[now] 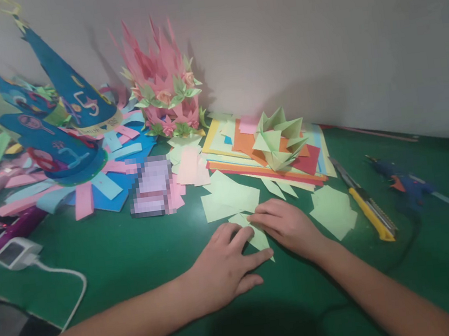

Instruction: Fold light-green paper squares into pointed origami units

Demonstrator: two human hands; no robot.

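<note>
A small piece of pale green folded paper (260,240) lies on the green tabletop under both hands. My left hand (230,262) rests over its left side with fingers spread, the fingertips touching the paper. At the upper right edge of the paper, my right hand (286,224) has its fingers bent together and pressed down; the fingertips partly hide what they pinch. Just beyond the hands are several loose pale green paper squares (228,196). More pale green sheets (333,212) lie to the right of my right hand.
A yellow utility knife (369,210) and a blue glue gun (404,181) lie on the right. Behind, a folded green paper shape (280,139) sits on stacked coloured paper (223,157). A pink paper crown (165,88), blue cone hats (70,83) and a white charger (18,253) are leftward.
</note>
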